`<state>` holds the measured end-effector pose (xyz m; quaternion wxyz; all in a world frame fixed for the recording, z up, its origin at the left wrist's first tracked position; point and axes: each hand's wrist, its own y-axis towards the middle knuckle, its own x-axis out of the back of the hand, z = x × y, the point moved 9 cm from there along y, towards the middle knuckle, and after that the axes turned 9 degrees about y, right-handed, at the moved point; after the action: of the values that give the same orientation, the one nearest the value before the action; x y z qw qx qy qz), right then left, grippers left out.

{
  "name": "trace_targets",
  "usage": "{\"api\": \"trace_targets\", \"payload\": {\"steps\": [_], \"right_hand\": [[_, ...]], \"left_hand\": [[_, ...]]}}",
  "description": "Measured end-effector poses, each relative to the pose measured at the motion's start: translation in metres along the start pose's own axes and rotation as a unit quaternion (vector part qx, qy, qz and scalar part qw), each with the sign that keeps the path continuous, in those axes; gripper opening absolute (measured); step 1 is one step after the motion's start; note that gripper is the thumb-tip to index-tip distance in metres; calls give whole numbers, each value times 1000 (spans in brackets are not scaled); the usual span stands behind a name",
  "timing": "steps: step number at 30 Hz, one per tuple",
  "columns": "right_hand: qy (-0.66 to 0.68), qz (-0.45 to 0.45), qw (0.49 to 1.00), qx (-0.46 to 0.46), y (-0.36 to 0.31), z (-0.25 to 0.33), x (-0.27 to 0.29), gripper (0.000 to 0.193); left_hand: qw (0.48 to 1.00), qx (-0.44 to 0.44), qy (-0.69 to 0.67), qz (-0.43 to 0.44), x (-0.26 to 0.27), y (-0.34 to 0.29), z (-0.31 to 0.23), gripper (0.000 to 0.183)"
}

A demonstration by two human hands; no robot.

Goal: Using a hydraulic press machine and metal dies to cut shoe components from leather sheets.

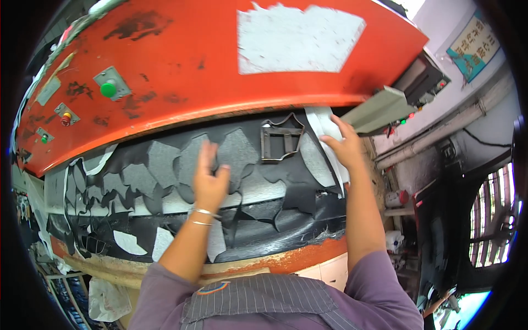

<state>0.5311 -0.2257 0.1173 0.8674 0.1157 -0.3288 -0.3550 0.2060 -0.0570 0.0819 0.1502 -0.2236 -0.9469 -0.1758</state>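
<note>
The person's left grip is wide, its fingers extended and thumb apart, over the black sheet with its cut-out shapes; whether it touches the sheet cannot be told. The right grip is also wide, fingers spread, at the white strip. Between the two grips, nearer the right one, lies the metal frame. Beyond both is the red machine panel.

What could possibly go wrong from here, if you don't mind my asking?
The left hand and right hand are near the red machine; if it moved, they might be pinched. The metal frame lies between them, so its rim could scratch a finger. Black scraps might snag or fold.
</note>
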Motion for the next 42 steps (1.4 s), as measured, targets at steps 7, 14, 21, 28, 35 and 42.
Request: {"api": "trace_targets", "payload": {"steps": [7,14,21,28,35,42], "right_hand": [[99,56,993,21,-78,179,-77,34],[159,128,966,159,-56,406,-216,41],[-88,75,971,208,-14,434,-285,43],[-116,411,901,70,-224,282,-247,50],[-152,327,925,123,-291,266,-226,41],[-83,305,937,146,-254,244,-217,23]], "left_hand": [[918,37,-38,-393,388,-39,78,67],[747,96,256,-607,591,-38,106,87],[932,69,139,-327,616,-8,112,47],[976,118,171,-65,343,-181,51,16],[947,-129,280,89,144,-243,-36,19],[941,-97,311,95,113,-200,-39,17]]}}
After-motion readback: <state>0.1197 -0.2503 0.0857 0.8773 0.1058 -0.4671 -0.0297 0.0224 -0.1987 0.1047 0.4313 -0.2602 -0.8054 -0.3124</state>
